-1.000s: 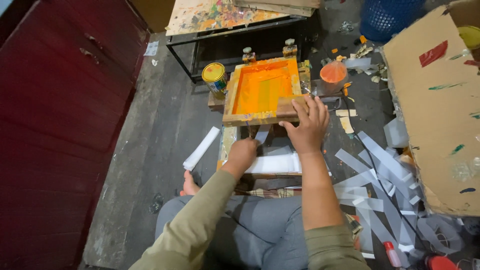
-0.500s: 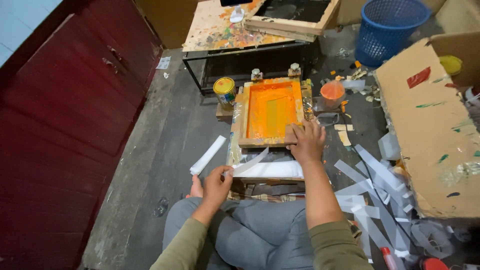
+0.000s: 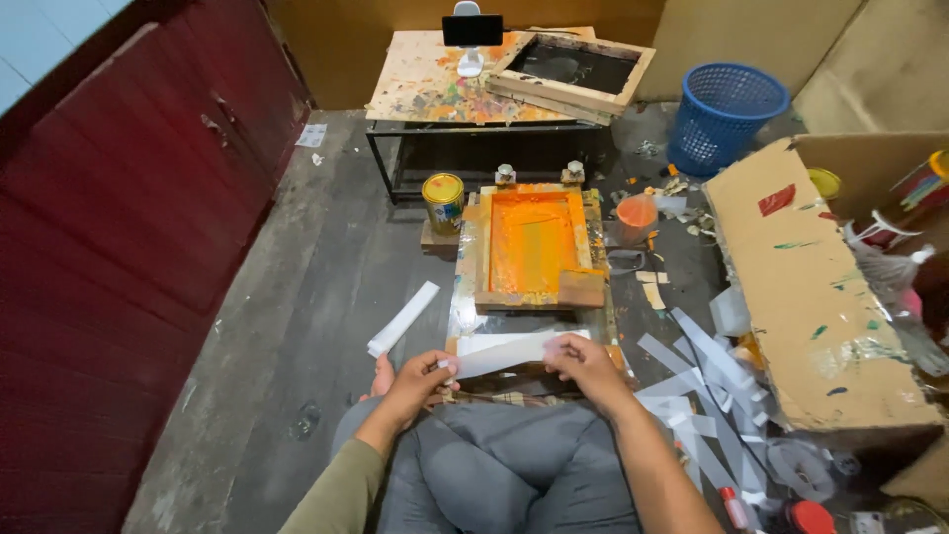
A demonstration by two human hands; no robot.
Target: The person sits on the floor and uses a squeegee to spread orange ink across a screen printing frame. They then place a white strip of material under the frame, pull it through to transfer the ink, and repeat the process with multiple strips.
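— Holding the white paper strip (image 3: 504, 353) over our lap, just before the orange screen frame (image 3: 534, 247); left hand (image 3: 420, 381) and right hand (image 3: 583, 361) are each pinching an end.

— We are judging the strip unprinted yet; cut strips (image 3: 692, 366) are lying beside us on the floor.

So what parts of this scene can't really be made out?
- Underside of the white strip, head view: faces away from the camera.
- Red-capped things, head view: cut by the bottom edge.
- Phone screen, head view: too small and dark.
- Left hand palm and right hand palm: turned down.
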